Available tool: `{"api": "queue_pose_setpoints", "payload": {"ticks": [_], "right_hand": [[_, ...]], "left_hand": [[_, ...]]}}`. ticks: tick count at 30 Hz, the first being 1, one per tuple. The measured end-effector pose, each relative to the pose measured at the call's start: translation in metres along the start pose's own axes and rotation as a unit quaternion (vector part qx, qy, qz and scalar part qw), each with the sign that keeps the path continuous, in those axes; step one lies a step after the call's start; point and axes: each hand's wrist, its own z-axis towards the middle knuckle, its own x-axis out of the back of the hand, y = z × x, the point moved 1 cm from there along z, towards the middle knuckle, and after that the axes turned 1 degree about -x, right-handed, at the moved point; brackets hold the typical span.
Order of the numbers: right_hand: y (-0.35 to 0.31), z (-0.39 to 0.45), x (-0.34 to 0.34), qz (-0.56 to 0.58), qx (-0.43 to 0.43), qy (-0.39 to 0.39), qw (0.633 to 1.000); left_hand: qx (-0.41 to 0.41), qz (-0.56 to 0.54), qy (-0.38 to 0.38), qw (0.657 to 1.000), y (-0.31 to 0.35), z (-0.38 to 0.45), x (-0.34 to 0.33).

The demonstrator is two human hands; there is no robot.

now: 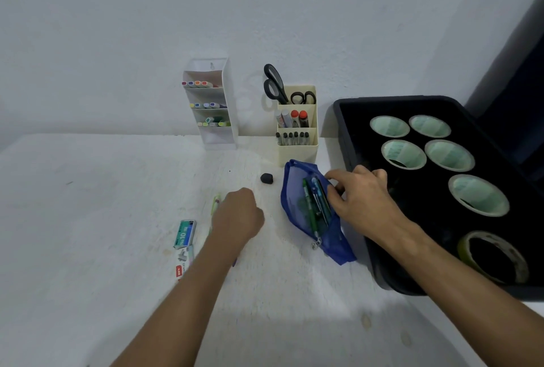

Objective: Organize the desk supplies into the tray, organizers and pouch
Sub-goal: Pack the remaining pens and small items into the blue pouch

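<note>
Head view: your right hand [360,193] holds the pouch [316,213] mouth; your left hand [237,213] curls over a pen [215,203]. Staple boxes [185,234] beside it remain.

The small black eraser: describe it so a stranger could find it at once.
Start at the cream organizer with scissors by the wall. On the white desk just in front of it, left of the blue mesh pouch, lies the eraser: the only small dark rounded lump lying loose there.

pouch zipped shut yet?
No, the blue pouch lies open on the desk, pens showing in its mouth, the right hand at its edge.
</note>
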Motion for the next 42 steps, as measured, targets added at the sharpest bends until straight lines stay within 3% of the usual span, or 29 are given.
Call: {"api": "queue_pose_setpoints", "payload": {"ticks": [6, 11, 16, 22, 29, 34, 37, 42], "right_hand": [[-0.002, -0.001, -0.001, 0.002, 0.005, -0.009, 1.0], [-0.001, -0.002, 0.0, 0.009, 0.001, -0.013, 1.0], [0.0, -0.001, 0.0, 0.021, -0.005, -0.019, 1.0], [0.0, 0.0, 0.0, 0.025, -0.014, -0.028, 0.999], [-0.001, 0.0, 0.002, 0.025, -0.006, -0.022, 0.999], [0.0, 0.0, 0.002, 0.021, -0.006, -0.014, 1.0], [0.0, 0.001, 0.001, 0.022, -0.011, -0.02, 1.0], [0.0, 0.001, 0.001, 0.023, -0.008, -0.027, 0.999]], "left_hand": [[0.037, 0.117, -0.025, 0.992, -0.022, -0.007, 0.003], [0.027, 0.125, -0.04, 0.991, -0.012, -0.013, -0.002], [-0.001, -0.017, -0.03, 0.999, 0.007, -0.013, 0.01], [-0.039, -0.224, -0.116, 0.967, 0.044, -0.011, 0.018], [-0.028, -0.265, -0.055, 0.962, 0.069, 0.002, -0.01], [-0.075, -0.205, -0.081, 0.972, 0.077, -0.001, -0.017], [-0.093, -0.186, -0.054, 0.977, 0.071, -0.003, -0.016], [-0.035, -0.144, 0.02, 0.989, 0.048, 0.001, -0.013]]}}
